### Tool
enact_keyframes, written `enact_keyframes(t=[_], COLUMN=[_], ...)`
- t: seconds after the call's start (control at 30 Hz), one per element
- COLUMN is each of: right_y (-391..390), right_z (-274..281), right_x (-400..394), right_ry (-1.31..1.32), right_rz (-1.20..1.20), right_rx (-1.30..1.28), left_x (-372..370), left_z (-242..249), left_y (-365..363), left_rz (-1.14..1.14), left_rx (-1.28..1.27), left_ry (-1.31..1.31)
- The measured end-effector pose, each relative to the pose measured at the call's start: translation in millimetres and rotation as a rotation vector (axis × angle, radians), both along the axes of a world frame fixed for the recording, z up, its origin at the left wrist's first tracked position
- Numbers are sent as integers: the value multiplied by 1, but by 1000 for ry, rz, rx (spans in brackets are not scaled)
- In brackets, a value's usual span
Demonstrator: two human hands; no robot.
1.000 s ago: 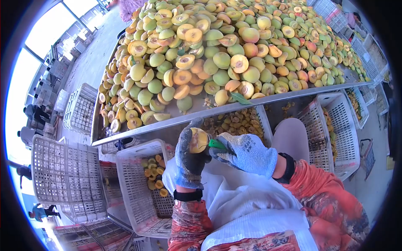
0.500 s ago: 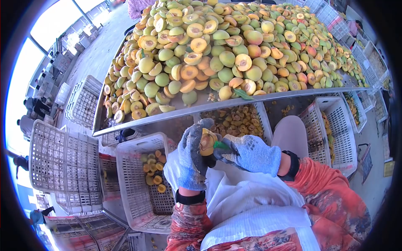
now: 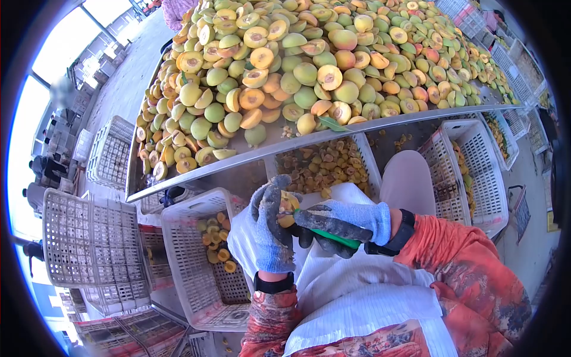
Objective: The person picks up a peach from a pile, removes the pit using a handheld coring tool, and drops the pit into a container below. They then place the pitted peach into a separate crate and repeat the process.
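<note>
My left hand [image 3: 272, 223], in a blue and dark grey glove, is wrapped round a halved fruit [image 3: 288, 208]. My right hand [image 3: 348, 225], gloved alike, grips a tool with a green handle [image 3: 336, 238]; the tool's tip is against or close to the fruit, partly hidden by the fingers. Both hands are over my white apron [image 3: 357, 291]. Beyond them, a metal table [image 3: 238, 156] bears a large heap of whole and halved fruit [image 3: 262, 71].
A white crate [image 3: 178, 256] with some fruit halves stands left of my hands. Below the table edge, a container [image 3: 373, 163] holds many small pieces. More crates [image 3: 482, 178] stand at the right, and stacked crates [image 3: 89, 238] at the left. Part of a person [image 3: 175, 12] shows behind the table.
The green handle now shows much more below my right hand, whose grip has turned. A small piece now appears above the apron, near the container. The view has shifted slightly.
</note>
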State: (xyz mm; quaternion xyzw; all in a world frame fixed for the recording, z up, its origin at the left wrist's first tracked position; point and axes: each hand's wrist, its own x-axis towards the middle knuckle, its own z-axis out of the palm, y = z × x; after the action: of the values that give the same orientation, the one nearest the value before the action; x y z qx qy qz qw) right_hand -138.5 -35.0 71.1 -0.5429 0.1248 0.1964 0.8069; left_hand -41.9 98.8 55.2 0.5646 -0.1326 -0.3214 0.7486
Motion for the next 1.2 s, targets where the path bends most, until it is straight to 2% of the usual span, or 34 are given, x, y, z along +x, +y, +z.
enact_keyframes(t=[0.03,0.07,0.1,0.13,0.17,0.2,0.23,0.3,0.33,0.37,0.43,0.47,0.5,0.57,0.63,0.7,0.77,0.83,0.87,0.9,0.93,0.97,1.03,1.1,1.13,1.17,1.2], right_y=[-1,-2,-3,1,7,17,17,15,10,6,2,2,2,6,0,-2,-7,-9,-7,-6,-10,-17,-23,-28,-30,-28,-21], right_z=[0,-2,-12,-26,-35,-38,-40,-45,-48,-32,8,13,0,-32,-21,0,-8,-32,-52,-67,-67,-62,-29,-15,-13,-28,-55], right_x=[6,10,11,10,6,2,1,0,0,2,2,1,2,3,3,8,9,9,7,5,6,8,12,13,12,12,12], right_ry=[58,113,109,-153,-423,-292,-282,-302,-415,-404,114,158,160,-258,-309,88,97,103,-187,-481,-480,-475,-113,-37,43,44,-172], right_rz=[-66,-136,-144,-160,-159,-63,-70,-115,-164,-172,48,8,10,-48,-24,84,99,105,15,-77,-17,-29,175,190,202,194,91], right_rx=[-113,-224,-226,-904,-1576,-1713,-1712,-1329,-1093,-1086,-342,-229,-223,-840,-879,-305,-227,-141,-617,-1091,-1150,-1154,-638,-550,-466,-460,-757], left_x=[3,10,16,19,17,15,14,14,11,9,9,12,17,25,15,9,9,11,12,13,14,14,6,10,10,10,9], left_z=[-8,-26,-40,-46,-46,-43,-42,-48,-43,-39,-36,-34,-34,-31,-25,-35,-40,-36,-36,-36,-35,-35,-39,-57,-62,-65,-65], left_y=[-3,-7,-12,-13,-16,-21,-25,-27,-28,-28,-27,-27,-27,-26,-27,-26,-30,-31,-33,-36,-38,-44,-48,-50,-54,-58,-62], left_rz=[-1,132,266,299,287,274,260,267,246,216,198,193,194,-1,18,211,272,169,157,101,45,33,184,223,288,349,335], left_rx=[-3,162,321,356,356,259,162,202,40,-110,-67,-33,-27,212,236,46,-22,86,93,123,155,154,174,150,163,173,177], left_ry=[-4,-637,-1270,-1380,-1378,-1239,-1098,-1097,-712,-324,-374,-432,-431,-18,-31,-362,-367,-528,-525,-268,-15,-18,-350,-344,-450,-559,-559])
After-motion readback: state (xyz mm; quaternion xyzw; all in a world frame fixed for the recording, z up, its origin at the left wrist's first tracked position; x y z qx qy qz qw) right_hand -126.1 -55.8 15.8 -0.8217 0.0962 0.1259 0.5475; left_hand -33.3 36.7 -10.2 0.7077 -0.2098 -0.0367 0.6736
